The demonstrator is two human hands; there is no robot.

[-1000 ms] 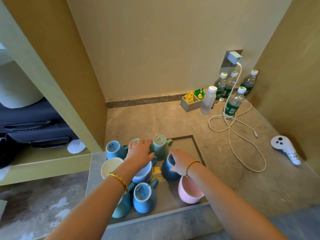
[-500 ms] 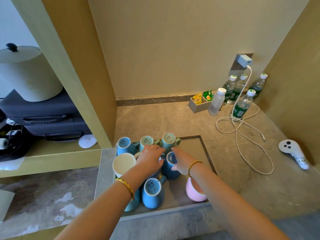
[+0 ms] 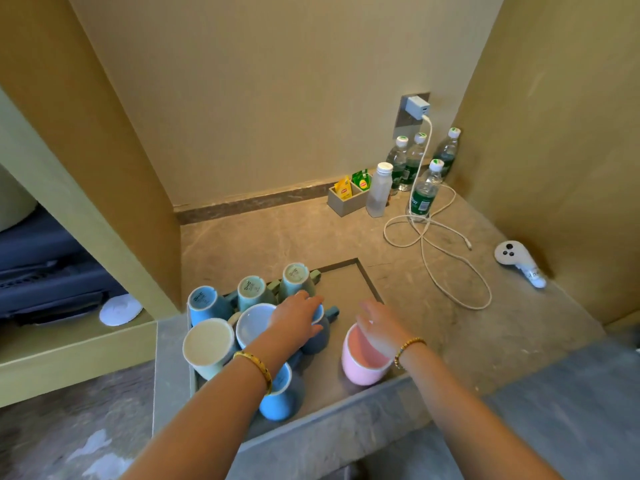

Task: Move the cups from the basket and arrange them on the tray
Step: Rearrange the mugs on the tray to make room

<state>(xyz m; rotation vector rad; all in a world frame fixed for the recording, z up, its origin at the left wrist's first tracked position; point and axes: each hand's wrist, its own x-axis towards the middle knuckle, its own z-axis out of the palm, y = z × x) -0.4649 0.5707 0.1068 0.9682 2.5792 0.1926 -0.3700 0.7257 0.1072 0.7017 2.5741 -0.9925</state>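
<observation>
Head view: the cups (image 3: 249, 327) crowd the left side of the recessed tray (image 3: 346, 282) at the counter's front edge. Left hand (image 3: 298, 318), fingers curled, grips a dark blue mug (image 3: 320, 336). Right hand (image 3: 375, 323) hovers with loosely spread fingers, holding nothing, over the pink cup (image 3: 362, 363).

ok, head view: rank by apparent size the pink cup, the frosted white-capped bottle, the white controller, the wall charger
1. pink cup, though it sits nearest the camera, which inflates it
2. frosted bottle
3. white controller, close to the bottle, so the order between these two is unsure
4. wall charger, smallest
</observation>
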